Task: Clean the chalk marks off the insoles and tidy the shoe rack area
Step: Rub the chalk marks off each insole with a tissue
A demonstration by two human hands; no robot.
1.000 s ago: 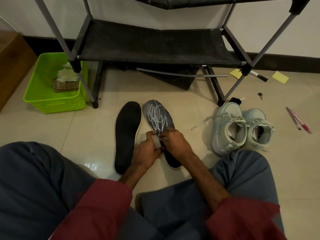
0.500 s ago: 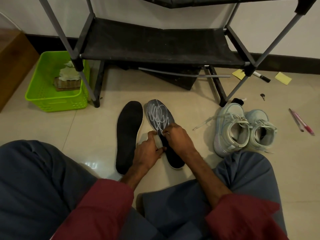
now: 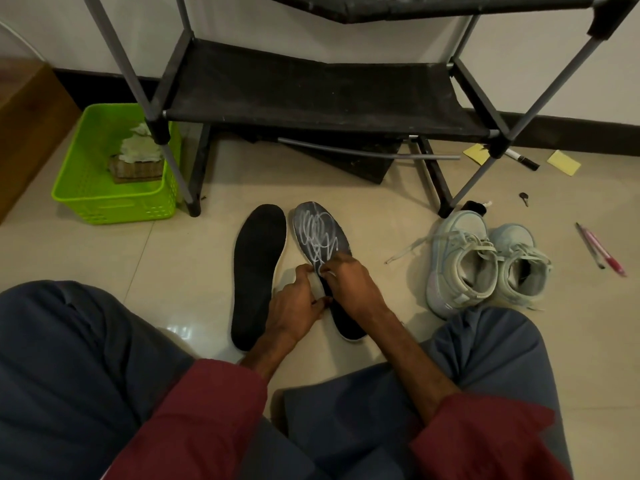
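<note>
Two insoles lie side by side on the tiled floor in front of me. The left insole [image 3: 256, 265] is plain black. White chalk scribbles cover the front half of the right insole [image 3: 318, 233]. Both my hands meet over the middle of the scribbled insole. My left hand [image 3: 294, 306] grips a small white piece [image 3: 317, 282], and my right hand [image 3: 353, 285] pinches the same piece from the other side with curled fingers. What the piece is cannot be made out. The black shoe rack [image 3: 311, 91] stands just beyond the insoles.
A green basket [image 3: 86, 188] holding a cloth and a brush sits left of the rack. A pair of pale sneakers [image 3: 460, 265] stands at the right. Further right lie pens [image 3: 602, 251], a marker [image 3: 523, 161], yellow notes [image 3: 562, 162] and a key [image 3: 524, 197]. A loose grey rod [image 3: 363, 152] lies under the rack.
Both hands have stayed together over the scribbled insole, shifting only slightly toward its toe. The insoles and everything else lie where they were.
</note>
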